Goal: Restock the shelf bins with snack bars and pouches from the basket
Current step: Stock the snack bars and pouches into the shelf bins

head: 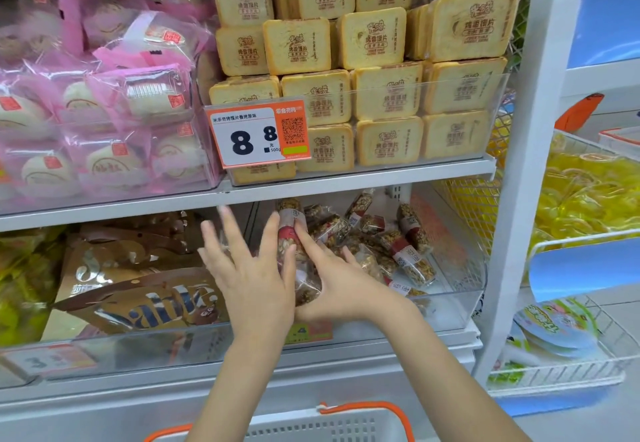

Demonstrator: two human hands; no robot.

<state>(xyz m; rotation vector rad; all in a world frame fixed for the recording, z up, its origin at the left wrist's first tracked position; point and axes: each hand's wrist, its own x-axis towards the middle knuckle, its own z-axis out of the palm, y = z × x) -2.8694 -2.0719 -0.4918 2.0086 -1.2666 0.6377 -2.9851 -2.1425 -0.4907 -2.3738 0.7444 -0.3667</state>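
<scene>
A bundle of clear-wrapped nut bars (288,234) with red-and-white labels is pressed between both hands, standing roughly upright over the left part of a clear shelf bin (450,306). My left hand (252,275) lies flat against the bundle's left side with its fingers spread. From the right and below, my right hand (336,286) cups the bundle, its index finger along the front. Several more nut bars (408,244) lie loose in the bin behind. The white basket (311,429) with an orange handle shows at the bottom edge; its contents are hidden.
Brown pouches (138,296) fill the bin to the left. On the shelf above sit toast-slice packs (384,95), pink-wrapped buns (104,112) and a price tag (259,137). A white upright post (519,164) separates a rack of yellow jelly cups (588,192) at right.
</scene>
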